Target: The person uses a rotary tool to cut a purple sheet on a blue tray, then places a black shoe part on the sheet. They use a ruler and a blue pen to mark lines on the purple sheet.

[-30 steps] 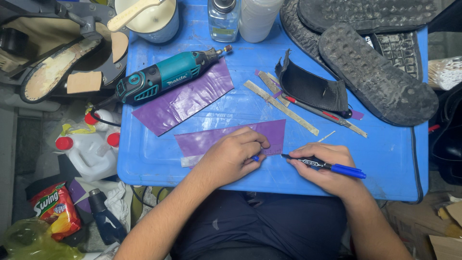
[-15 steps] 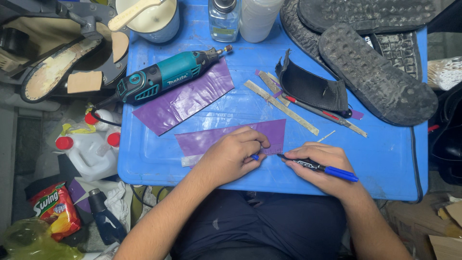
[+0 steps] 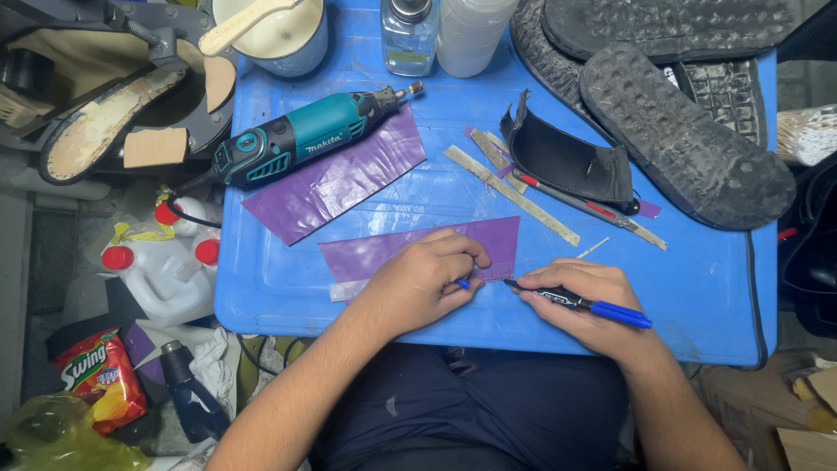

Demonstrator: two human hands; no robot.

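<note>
A purple plastic sheet lies near the front edge of the blue table. My left hand presses down on its lower right part, fingers curled, with a small blue piece at the fingertips. My right hand grips a black marker with a blue cap end; its tip touches the sheet's lower right edge beside my left fingers. A second, larger purple sheet lies farther back under a teal rotary tool.
Black shoe soles and a curved black piece sit at the right back. Thin strips lie mid-table. A cup and bottles stand at the back. A white jug and a snack bag are at the left below.
My right hand has slid the marker leftward, bringing its tip closer to my left fingers on the purple sheet. My left hand has stayed in place.
</note>
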